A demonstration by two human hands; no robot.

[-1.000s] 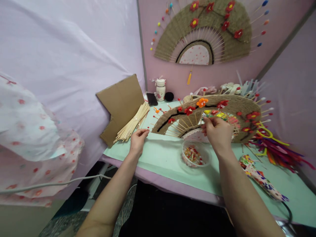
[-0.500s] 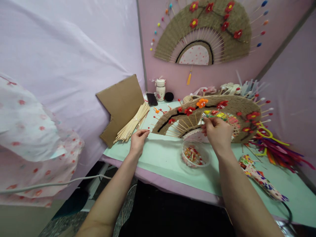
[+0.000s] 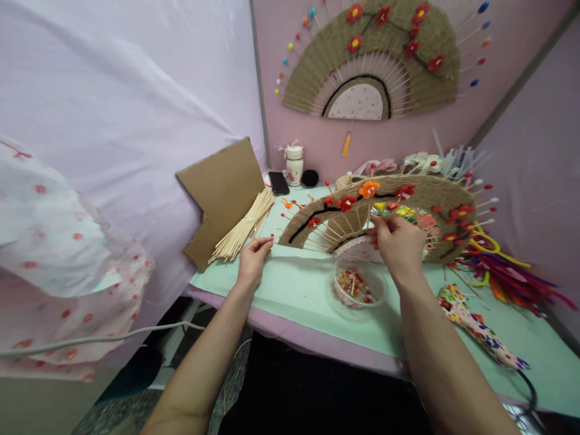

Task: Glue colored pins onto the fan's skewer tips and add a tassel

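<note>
A rope-wrapped fan (image 3: 338, 212) with red and orange flowers and bead-tipped sticks stands upright on the table. At its left end my left hand (image 3: 254, 258) is closed in a pinch on a stick end, where a red bead (image 3: 272, 235) shows at the fingertips. My right hand (image 3: 399, 244) is also closed in a pinch, in front of the fan's inner spokes; what its fingers hold is hidden. Below and left of it sits a clear plastic bowl (image 3: 384, 289) of red, orange and clear beads.
A bundle of thin sticks (image 3: 244, 226) leans on cut cardboard (image 3: 222, 175) at left. A phone (image 3: 278, 182) and white bottle (image 3: 294, 166) stand behind. Colourful pipe cleaners (image 3: 512, 275) and a patterned cloth-covered tool with a cord (image 3: 484, 332) lie right. Another fan (image 3: 308, 75) hangs above.
The standing fan has shifted very slightly left, most visibly at its right end. Both hands keep nearly the same places and their pinched shape.
</note>
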